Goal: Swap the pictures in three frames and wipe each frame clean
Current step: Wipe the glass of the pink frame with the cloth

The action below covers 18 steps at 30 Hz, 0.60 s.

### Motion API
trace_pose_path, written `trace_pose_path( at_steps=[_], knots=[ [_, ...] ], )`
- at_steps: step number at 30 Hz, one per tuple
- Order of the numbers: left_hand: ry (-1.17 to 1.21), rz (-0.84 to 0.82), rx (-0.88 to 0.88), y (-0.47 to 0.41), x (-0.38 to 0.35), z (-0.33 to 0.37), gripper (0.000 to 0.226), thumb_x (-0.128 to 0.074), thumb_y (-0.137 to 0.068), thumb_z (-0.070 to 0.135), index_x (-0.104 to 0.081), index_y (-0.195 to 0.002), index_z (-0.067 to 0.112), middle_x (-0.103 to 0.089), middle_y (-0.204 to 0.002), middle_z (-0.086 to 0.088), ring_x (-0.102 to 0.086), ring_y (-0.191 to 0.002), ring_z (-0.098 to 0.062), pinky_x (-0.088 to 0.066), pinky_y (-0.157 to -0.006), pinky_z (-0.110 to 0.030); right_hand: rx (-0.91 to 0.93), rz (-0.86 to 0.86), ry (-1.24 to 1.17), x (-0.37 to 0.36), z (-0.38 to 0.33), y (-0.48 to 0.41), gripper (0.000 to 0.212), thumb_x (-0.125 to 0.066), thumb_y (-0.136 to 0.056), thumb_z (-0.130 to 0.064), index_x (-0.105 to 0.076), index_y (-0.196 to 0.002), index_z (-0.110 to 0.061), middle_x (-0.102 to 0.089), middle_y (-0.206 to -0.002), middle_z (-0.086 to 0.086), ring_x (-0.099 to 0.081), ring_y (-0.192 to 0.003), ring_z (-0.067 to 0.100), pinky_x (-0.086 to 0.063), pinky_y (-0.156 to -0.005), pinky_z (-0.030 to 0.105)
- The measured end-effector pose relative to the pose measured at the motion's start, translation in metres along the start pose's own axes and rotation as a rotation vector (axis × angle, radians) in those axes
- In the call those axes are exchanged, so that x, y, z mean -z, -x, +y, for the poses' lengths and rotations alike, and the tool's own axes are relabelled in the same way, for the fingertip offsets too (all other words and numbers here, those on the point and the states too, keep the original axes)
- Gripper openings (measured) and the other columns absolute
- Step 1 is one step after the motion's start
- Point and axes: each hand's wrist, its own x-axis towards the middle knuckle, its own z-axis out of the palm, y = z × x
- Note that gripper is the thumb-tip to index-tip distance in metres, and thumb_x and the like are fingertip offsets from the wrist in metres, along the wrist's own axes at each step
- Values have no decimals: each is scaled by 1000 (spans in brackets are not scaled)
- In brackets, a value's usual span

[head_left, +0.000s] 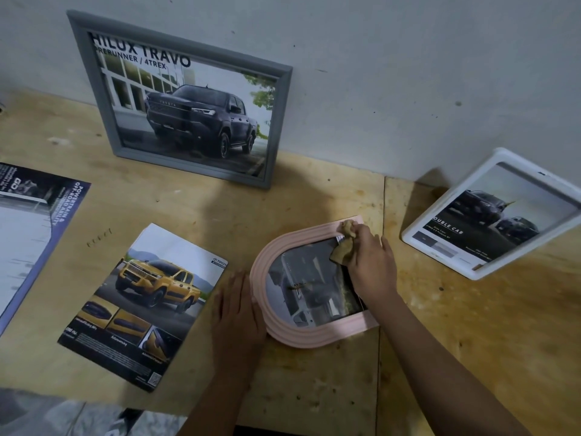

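A pink arch-shaped frame [273, 328] lies flat on the wooden table [314, 196], holding a dark car picture. My right hand [371, 262] grips a tan cloth [344, 245] against the frame's upper right corner and glass. My left hand [237, 313] lies flat on the table, its fingers touching the frame's left edge. A grey frame [78, 67] with a dark pickup picture leans on the wall at the back. A white frame [418, 226] with a car picture leans at the right.
A loose brochure page [147, 303] with a yellow pickup lies left of my left hand. A larger brochure [34, 225] lies at the table's far left. The table's front edge runs along the bottom left, with the floor below.
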Motion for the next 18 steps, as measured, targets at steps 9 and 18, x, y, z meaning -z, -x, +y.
trace_pose_path(
  at_steps=[9, 18],
  knots=[
    [-7, -41, 32, 0, -3, -3, 47, -28, -94, 25, -42, -132, 2, -52, -134, -19, -35, -129, -25, -22, -108, -38, -40, 40, -61, -2, -4, 28, 31, -47, -79, 7, -54, -103, -11, -67, -91, 7, -61, -85, 27, -40, -100, 41],
    [-23, -41, 37, 0, -3, -4, 50, -19, -99, 28, -45, -131, 1, -52, -134, -19, -41, -127, -28, -23, -108, -37, -473, 243, -644, 24, -10, 22, 15, -32, -100, -10, -42, -110, -7, -47, -70, -7, -44, -61, 3, -29, -53, 26]
  ],
)
